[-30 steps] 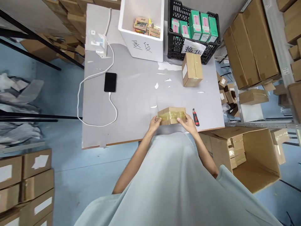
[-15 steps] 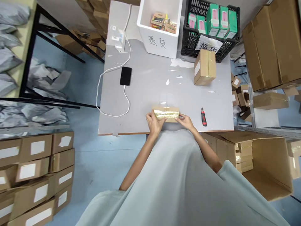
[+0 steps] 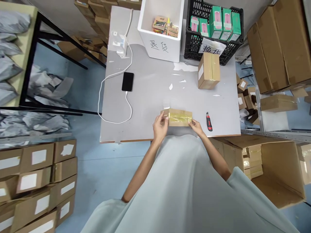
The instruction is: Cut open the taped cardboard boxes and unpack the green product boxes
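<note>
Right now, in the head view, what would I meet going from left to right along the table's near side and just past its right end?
White cable loop, left hand, small taped box, right hand, red-and-black utility knife, large open carton.

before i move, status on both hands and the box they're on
Left hand on the taped box's left end, right hand gripping its right end. Red-and-black cutter lies just right of them, clear of both.
</note>
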Demonstrator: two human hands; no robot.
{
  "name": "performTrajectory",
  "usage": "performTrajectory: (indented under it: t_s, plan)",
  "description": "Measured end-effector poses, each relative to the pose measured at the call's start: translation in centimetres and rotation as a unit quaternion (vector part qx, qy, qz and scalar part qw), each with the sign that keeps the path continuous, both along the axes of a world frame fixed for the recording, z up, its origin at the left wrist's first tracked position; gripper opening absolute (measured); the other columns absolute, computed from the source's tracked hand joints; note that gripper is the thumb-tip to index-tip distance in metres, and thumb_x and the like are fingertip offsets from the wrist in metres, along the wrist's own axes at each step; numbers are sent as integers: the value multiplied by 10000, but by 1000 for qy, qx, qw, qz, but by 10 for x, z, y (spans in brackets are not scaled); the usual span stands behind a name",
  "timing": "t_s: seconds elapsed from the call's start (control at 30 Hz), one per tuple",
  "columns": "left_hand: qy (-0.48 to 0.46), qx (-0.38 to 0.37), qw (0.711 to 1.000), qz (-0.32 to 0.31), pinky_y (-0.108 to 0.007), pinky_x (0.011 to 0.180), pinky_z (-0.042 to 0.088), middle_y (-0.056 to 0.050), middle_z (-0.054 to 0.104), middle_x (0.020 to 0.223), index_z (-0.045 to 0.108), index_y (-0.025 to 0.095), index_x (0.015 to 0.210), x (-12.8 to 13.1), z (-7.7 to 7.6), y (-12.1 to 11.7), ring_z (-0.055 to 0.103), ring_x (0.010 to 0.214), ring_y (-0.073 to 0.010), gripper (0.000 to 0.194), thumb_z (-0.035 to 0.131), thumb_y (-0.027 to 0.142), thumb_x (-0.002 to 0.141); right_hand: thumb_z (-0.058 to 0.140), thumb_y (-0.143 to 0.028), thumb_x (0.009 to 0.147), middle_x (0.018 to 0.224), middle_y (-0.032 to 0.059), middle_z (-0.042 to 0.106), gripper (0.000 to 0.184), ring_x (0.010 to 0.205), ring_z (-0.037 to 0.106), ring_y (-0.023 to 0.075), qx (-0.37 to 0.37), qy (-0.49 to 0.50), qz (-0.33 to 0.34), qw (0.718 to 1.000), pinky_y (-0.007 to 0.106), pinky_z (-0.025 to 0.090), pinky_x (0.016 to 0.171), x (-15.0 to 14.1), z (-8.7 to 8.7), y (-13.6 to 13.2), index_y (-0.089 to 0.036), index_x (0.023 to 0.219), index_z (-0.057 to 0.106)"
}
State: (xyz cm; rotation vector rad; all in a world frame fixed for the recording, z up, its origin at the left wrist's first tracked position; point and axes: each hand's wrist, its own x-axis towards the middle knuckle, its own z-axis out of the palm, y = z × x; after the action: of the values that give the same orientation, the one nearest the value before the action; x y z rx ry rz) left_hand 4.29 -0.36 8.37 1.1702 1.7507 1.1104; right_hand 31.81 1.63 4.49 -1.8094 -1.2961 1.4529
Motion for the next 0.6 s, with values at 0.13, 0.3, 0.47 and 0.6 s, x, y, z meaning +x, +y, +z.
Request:
performTrajectory:
  t_s: [0.13,0.3,0.47,0.6]
  plan:
    - [-44,-85,994,43,-511,1263,550,-216,679,1598,707,181,1556,-6,-19,11,672,1475,-356,624,801,485,1019,731,-679,995,1473,226,802,633,1384,774,357,20,-68,-77,994,533,631,1188,20,6,-11,-175,1375,777]
    - [-134,-150,975,-99,-555,1273,561,-223,740,1567,760,150,1460,6,-34,11,740,1417,-375,622,841,506,957,434,-761,1112,1510,191,792,742,1439,728,340,104,-46,-74,991,480,562,1251,27,33,-12,-177,1401,789]
    - [-180,-111,961,-181,-547,1287,557,-195,756,1567,757,146,1471,34,-32,3,740,1437,-365,721,776,661,967,534,-855,1043,1365,163,856,795,1277,788,351,81,-24,-61,995,452,598,1141,28,54,-6,-179,1357,809]
    - [-172,-104,960,-193,-527,1298,548,-175,773,1548,767,151,1456,41,-33,1,733,1454,-351,656,731,618,998,598,-846,1014,1348,161,862,751,1251,797,364,96,-59,-49,992,459,595,1107,23,54,-5,-211,1362,796]
